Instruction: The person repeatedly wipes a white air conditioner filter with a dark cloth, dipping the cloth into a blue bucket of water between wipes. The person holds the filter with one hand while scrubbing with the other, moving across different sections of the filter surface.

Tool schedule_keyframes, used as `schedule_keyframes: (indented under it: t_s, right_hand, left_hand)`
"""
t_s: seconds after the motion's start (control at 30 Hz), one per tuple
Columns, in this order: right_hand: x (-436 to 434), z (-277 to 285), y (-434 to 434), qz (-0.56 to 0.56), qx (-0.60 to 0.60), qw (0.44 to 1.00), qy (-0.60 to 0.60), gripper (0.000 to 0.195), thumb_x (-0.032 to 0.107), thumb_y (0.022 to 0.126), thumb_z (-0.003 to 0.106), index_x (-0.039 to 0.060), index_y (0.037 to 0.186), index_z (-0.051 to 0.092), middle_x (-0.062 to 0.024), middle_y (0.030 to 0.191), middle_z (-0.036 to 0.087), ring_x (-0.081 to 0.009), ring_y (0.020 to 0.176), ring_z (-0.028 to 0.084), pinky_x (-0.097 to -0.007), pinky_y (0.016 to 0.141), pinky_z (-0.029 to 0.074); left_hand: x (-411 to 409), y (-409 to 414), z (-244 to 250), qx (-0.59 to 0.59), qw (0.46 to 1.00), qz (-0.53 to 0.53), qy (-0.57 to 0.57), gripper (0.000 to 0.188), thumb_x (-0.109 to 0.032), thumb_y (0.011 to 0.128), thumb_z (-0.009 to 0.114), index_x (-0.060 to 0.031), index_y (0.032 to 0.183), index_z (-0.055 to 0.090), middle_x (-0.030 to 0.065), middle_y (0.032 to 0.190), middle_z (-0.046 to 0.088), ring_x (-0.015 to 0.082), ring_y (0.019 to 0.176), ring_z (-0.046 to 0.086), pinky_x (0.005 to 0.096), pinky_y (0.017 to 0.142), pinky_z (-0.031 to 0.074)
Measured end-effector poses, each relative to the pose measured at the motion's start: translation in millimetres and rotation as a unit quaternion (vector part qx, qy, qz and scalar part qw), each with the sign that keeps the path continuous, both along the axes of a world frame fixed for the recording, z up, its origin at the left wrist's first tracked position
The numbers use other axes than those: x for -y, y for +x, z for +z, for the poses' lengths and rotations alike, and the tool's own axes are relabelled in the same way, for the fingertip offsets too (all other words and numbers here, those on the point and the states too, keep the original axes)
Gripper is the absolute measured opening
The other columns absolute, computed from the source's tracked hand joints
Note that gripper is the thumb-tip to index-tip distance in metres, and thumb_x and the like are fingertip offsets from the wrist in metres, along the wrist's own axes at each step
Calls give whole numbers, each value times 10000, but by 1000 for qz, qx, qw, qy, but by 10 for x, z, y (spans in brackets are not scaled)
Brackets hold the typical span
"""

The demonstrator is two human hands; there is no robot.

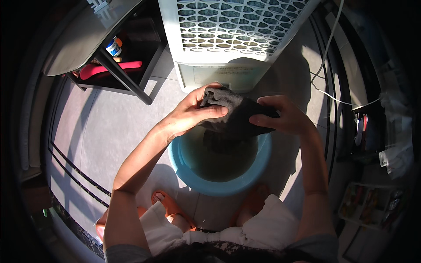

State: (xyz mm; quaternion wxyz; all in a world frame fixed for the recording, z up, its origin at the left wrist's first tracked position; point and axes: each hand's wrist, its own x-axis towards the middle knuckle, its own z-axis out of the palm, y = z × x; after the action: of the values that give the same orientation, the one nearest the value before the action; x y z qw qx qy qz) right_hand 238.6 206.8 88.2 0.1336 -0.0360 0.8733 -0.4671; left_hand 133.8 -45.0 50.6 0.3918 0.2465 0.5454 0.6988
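Note:
A dark grey cloth [237,113] is bunched between my two hands, above the far side of a light blue plastic basin [220,189]. My left hand [199,113] grips its left end, thumb on top, in bright sunlight. On the shaded right end, my right hand [279,113] pinches the fabric between thumb and fingers. Murky water [215,164] fills the lower part of the basin. The fingers beneath the cloth are mostly hidden.
Beyond the basin stands a white appliance [220,72] with a perforated grille. At left, a table [75,42] has a lower shelf holding a pink object [111,68] and a blue-and-white bottle [114,47]. A white cable [327,52] hangs at right. Orange slippers [172,208] are below.

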Motion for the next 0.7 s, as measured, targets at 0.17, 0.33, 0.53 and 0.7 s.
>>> schedule_keyframes:
  t_s: [0.17, 0.33, 0.53, 0.7]
  right_hand:
    - [-59, -127, -16, -229, -59, 887, -397, 342, 253, 897, 726, 30, 1145, 648, -38, 994, 657, -135, 957, 625, -290, 842, 494]
    - [-326, -65, -107, -471, -320, 742, -354, 441, 302, 947, 649, 31, 1291, 601, -107, 1237, 635, -213, 1204, 587, -357, 1005, 488]
    - [-65, -184, -937, -297, -576, 757, 85, 311, 213, 901, 747, 37, 1108, 595, -127, 1162, 648, -301, 1162, 535, -492, 1010, 361]
    - [138, -597, -1626, -163, -561, 697, 416, 692, 493, 794, 760, 308, 1423, 536, -28, 1453, 548, -328, 1458, 350, -770, 1129, 145]
  left_hand:
    - [-38, -77, -343, -185, 966, -29, -176, 425, -202, 934, 751, -77, 1293, 561, 36, 1108, 637, 175, 1117, 611, 324, 972, 509]
    - [32, -493, -455, -507, 779, 350, -117, 632, -170, 899, 778, -73, 1425, 442, 139, 1421, 447, 287, 1337, 455, 438, 1105, 421]
    - [-49, -1447, -152, -504, 740, 439, -74, 1033, -181, 817, 795, -25, 1594, 132, 245, 1601, 183, 388, 1481, 247, 452, 1211, 272]
    - [-222, -1581, -70, -466, 791, 397, 1, 983, -14, 826, 688, 19, 1594, 76, 275, 1534, 356, 324, 1332, 500, 373, 1080, 461]
